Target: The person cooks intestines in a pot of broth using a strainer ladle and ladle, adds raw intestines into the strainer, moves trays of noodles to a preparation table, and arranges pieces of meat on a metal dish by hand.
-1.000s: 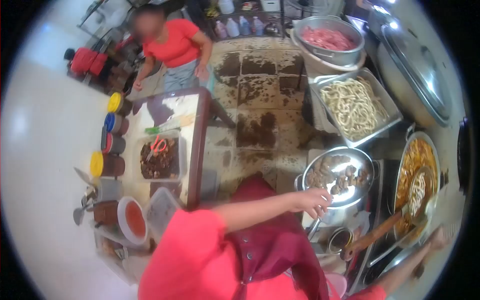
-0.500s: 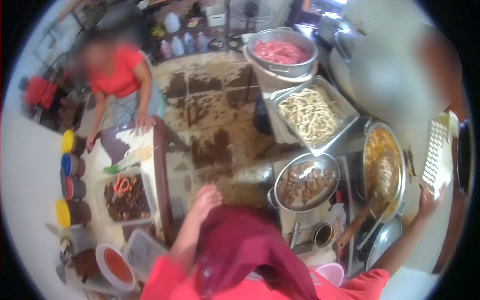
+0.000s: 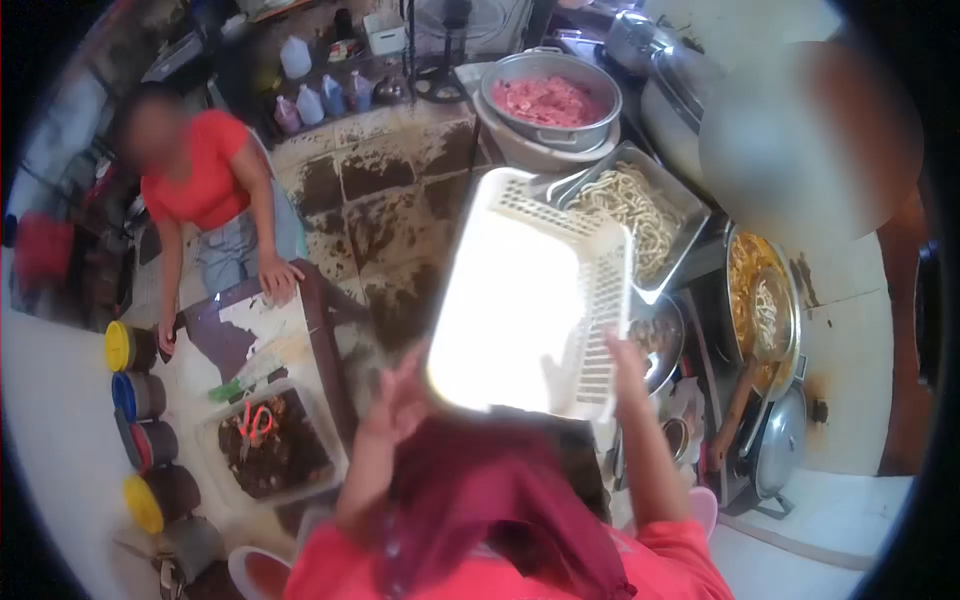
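Note:
A white plastic basket [image 3: 606,300] with perforated sides is held up in front of my apron, its inside washed out by glare. My right hand [image 3: 628,378] is closed on its right rim. At its lower left corner, my left hand [image 3: 402,392] holds the edge, though the fingers are slightly blurred. Behind the basket's right side lies a metal pan [image 3: 662,335] of browned pieces, now mostly hidden. A metal tray [image 3: 690,235] of pale strips shows past the basket's upper right corner.
To the right, a wok [image 3: 797,330] of orange food holds a strainer [image 3: 768,318]. Further back stands a pot [image 3: 550,130] of raw meat. On the left table, a tub [image 3: 335,450] of dark food holds orange-handled scissors [image 3: 257,420]; another person [image 3: 215,170] leans there.
The basket has come from the far right wall to the middle in front of me with my right hand. My left hand, raised and empty before, now meets its left edge.

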Action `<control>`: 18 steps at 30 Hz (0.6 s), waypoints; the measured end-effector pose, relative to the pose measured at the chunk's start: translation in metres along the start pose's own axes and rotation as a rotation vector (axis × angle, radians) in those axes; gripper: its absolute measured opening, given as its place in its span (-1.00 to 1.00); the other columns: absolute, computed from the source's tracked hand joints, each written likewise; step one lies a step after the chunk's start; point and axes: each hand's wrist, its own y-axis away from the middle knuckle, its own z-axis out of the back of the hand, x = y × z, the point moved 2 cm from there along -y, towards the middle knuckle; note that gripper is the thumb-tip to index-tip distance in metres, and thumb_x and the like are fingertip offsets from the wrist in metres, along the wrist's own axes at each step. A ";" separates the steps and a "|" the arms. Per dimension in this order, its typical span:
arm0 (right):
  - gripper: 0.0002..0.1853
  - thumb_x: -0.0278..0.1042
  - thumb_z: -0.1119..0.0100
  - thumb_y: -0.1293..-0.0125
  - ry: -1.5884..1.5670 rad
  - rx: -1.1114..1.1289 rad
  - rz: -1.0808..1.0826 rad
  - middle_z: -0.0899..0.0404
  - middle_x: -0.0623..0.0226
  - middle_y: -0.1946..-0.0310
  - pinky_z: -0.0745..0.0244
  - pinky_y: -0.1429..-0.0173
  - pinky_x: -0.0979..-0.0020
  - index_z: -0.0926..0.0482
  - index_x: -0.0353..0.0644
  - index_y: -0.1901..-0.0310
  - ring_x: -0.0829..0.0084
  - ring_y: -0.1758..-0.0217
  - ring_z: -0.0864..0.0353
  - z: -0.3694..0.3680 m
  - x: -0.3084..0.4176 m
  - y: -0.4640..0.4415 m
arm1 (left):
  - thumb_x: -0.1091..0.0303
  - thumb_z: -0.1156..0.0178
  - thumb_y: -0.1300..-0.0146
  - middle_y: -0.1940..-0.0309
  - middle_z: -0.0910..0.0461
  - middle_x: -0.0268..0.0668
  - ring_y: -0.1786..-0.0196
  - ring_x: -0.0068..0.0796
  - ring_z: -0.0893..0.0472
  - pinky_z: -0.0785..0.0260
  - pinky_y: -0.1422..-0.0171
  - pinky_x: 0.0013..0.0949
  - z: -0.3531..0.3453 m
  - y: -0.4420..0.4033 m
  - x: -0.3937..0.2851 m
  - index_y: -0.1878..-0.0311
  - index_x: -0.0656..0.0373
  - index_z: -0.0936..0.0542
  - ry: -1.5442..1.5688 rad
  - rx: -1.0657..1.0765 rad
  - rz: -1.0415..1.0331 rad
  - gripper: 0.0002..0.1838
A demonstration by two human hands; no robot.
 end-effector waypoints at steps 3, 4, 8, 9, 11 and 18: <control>-0.64 -0.40 0.01 -0.31 -0.066 0.181 0.009 -0.48 0.30 0.09 -0.45 0.03 0.43 -0.31 -0.26 -0.12 0.50 0.09 -0.49 -0.037 -0.042 -0.014 | -0.16 -0.05 -0.20 -0.07 -0.44 -0.18 -0.01 -0.34 -0.52 -0.44 0.03 -0.35 0.043 0.009 -0.010 -0.36 0.15 -0.09 -0.190 0.024 -0.053 -0.19; -0.62 -0.37 0.02 -0.33 -0.051 0.216 -0.006 -0.45 0.29 0.03 -0.40 -0.05 0.42 -0.28 -0.27 -0.14 0.49 0.02 -0.45 -0.045 -0.047 -0.017 | -0.04 -0.06 -0.20 -0.05 -0.44 -0.17 0.02 -0.33 -0.53 -0.45 0.04 -0.34 0.057 0.010 -0.005 -0.34 0.18 -0.12 -0.390 -0.034 -0.059 -0.25; -0.46 -0.30 0.02 -0.34 0.013 0.358 -0.007 -0.33 0.24 -0.15 -0.24 -0.23 0.37 -0.11 -0.24 -0.29 0.43 -0.17 -0.32 -0.054 -0.074 -0.035 | 0.43 -0.01 -0.09 0.01 -0.46 -0.12 0.04 -0.24 -0.53 -0.45 0.00 -0.24 0.082 -0.003 0.019 -0.24 0.29 -0.23 -0.446 -0.305 -0.096 -0.42; -0.39 -0.23 0.01 -0.34 0.084 0.432 0.092 -0.25 0.21 -0.22 -0.16 -0.29 0.37 -0.03 -0.24 -0.34 0.41 -0.27 -0.22 -0.056 -0.076 -0.042 | 0.54 0.04 -0.03 0.02 -0.46 -0.10 0.03 -0.20 -0.53 -0.44 -0.03 -0.20 0.085 -0.001 0.020 -0.21 0.32 -0.26 -0.271 -0.389 -0.118 -0.43; -0.48 -0.14 0.11 -0.37 0.193 0.181 0.032 -0.25 0.12 -0.21 -0.14 -0.29 0.38 -0.18 -0.26 -0.27 0.35 -0.24 -0.24 -0.066 -0.076 -0.032 | 0.32 -0.14 -0.08 0.09 -0.52 -0.07 0.07 -0.19 -0.53 -0.39 0.01 -0.22 0.189 0.010 0.061 0.00 0.27 -0.47 -0.537 -0.486 -0.192 -0.61; -0.61 -0.12 -0.07 -0.25 1.034 0.345 0.045 -0.56 0.00 0.30 -0.40 0.06 0.26 -0.49 -0.35 0.13 0.09 0.15 -0.56 0.047 -0.181 -0.072 | 0.64 0.19 -0.08 -0.15 -0.15 0.09 -0.20 0.03 -0.28 -0.29 -0.28 0.03 0.178 0.018 0.003 -0.19 0.50 -0.11 -0.667 -0.931 -0.355 -0.48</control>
